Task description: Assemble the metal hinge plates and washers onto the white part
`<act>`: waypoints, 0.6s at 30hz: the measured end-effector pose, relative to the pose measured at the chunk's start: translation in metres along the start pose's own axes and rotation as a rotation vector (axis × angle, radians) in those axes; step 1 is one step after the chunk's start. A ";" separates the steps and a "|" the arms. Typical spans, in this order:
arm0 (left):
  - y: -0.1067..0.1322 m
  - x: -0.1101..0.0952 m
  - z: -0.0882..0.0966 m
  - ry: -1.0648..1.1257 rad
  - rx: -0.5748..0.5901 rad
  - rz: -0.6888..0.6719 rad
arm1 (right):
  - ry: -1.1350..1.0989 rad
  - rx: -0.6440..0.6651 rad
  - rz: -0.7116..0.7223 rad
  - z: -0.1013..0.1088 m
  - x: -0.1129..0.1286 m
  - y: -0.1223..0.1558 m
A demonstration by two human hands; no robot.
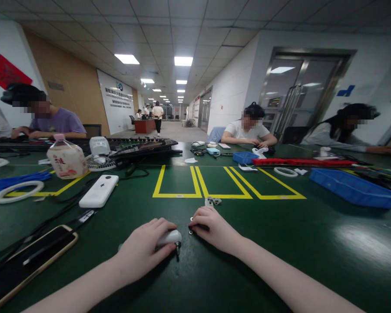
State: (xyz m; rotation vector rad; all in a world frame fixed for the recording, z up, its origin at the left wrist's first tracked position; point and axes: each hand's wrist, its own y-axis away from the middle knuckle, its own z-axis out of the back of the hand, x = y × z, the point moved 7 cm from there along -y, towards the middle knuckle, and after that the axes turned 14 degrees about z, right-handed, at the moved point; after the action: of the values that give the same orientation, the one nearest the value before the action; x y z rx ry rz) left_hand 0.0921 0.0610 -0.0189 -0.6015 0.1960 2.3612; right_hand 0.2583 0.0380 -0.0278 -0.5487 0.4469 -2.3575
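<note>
The left hand [143,250] has its grip wrapped around a small white tool [170,237] lying sideways on the green counter [280,243], its dark tip pointing near, while the right hand [211,228] seems pinched shut on something tiny.

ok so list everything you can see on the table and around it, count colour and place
white handheld tool: 1, white with dark tip, in the left hand
small metal rings: 2, silver, at the right hand's fingertips
small metal part: 1, grey, just beyond the right hand
power bank: 1, white, left of centre
phone: 1, black with gold edge, near left
drink carton: 1, white and pink, far left
ring: 1, white, left edge
blue trays: 2, blue, right side
floor-tape boxes: 3, yellow, table centre
table: 1, dark green
co-workers: 3 seated, across the table
left hand: 1, gripping the tool
right hand: 1, fingertips on the table
</note>
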 end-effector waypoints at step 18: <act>-0.019 0.024 -0.012 1.164 0.479 0.422 | -0.046 -0.093 -0.121 0.003 -0.005 -0.003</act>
State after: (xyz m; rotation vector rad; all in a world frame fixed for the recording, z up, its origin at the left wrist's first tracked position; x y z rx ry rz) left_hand 0.0938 0.0859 -0.0402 -1.7184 1.4495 1.8904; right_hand 0.2619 0.0426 -0.0254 -0.6899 0.5173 -2.4429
